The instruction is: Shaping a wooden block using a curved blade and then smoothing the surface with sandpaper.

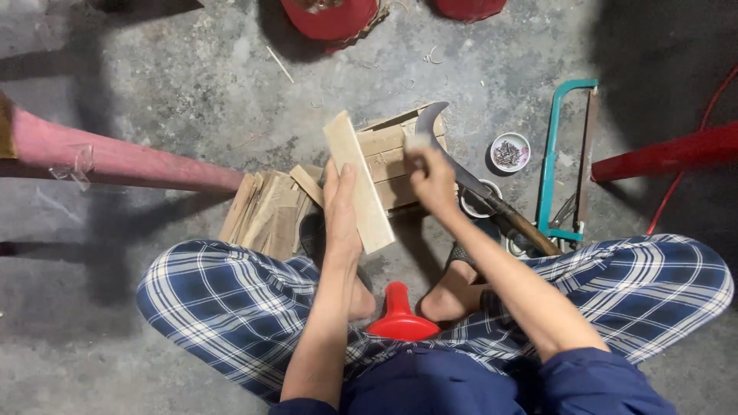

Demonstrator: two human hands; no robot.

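Between our hands (384, 196), the left (342, 207) grips a slat (360, 180), the right (432, 178) pinches something small; shaped strips (265, 207) lie left, blocks (392, 165) wait beyond.

Dark blue top, checked trousers, bare forearms and feet.

From my feed I see dark blue sleeves (592, 376) pushed up above the elbows, leaving both forearms bare down to the left hand (342, 204) and right hand (432, 180). The trousers (231, 307) are loose, checked in navy and white with thin pale lines. No watch, ring or glove shows. The feet (453, 296) are bare.
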